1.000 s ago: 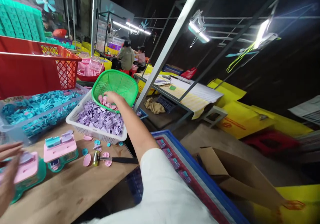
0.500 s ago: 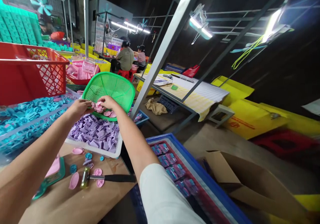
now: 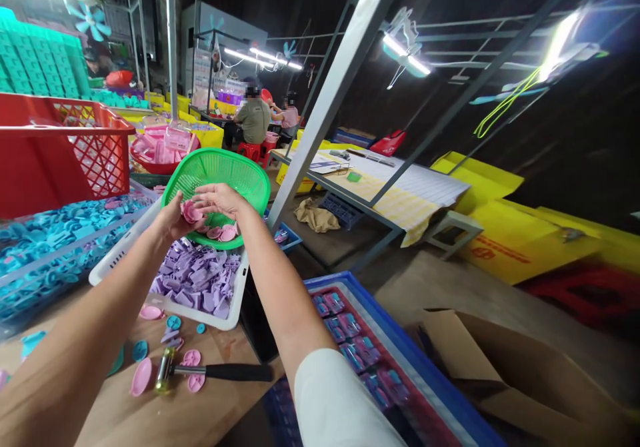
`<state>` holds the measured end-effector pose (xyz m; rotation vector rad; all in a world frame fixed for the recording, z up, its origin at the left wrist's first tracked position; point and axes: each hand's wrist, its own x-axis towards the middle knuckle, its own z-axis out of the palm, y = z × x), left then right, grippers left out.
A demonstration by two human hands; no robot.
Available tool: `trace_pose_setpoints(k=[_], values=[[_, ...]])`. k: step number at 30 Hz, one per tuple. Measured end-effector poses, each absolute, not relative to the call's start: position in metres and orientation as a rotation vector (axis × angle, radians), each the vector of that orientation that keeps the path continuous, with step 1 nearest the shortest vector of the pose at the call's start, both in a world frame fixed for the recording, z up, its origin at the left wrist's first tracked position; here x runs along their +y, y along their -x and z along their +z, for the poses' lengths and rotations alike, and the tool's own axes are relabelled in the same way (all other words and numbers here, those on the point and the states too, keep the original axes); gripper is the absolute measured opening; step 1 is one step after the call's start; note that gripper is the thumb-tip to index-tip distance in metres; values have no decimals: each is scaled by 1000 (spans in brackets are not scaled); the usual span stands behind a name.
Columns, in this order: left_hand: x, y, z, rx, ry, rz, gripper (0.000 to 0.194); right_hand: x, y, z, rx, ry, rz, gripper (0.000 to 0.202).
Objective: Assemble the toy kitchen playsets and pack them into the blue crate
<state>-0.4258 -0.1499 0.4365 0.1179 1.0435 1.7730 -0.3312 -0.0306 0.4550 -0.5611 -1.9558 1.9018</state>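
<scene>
Arms (image 3: pixel 275 280) reach, left hand (image 3: pixel 173 219) cupping pink pieces (image 3: pixel 191 212), right hand (image 3: pixel 223 200) loosely spread

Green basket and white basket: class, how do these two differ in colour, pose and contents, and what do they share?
Colour: the green basket is bright green, while the white basket is pale.
Pose: the green basket is tilted with its opening towards the camera; the white basket lies flatter.
Contents: the green basket holds pink pieces; the white basket holds purple pieces.
Shared: both are open-topped and hold small loose parts.
</scene>
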Motion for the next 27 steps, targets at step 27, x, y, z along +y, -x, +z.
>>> trace_pose_setpoints(k=[27], values=[[-289, 342, 454, 1008, -44, 1946, 44, -147, 268, 457, -2399, 177, 1096, 14]])
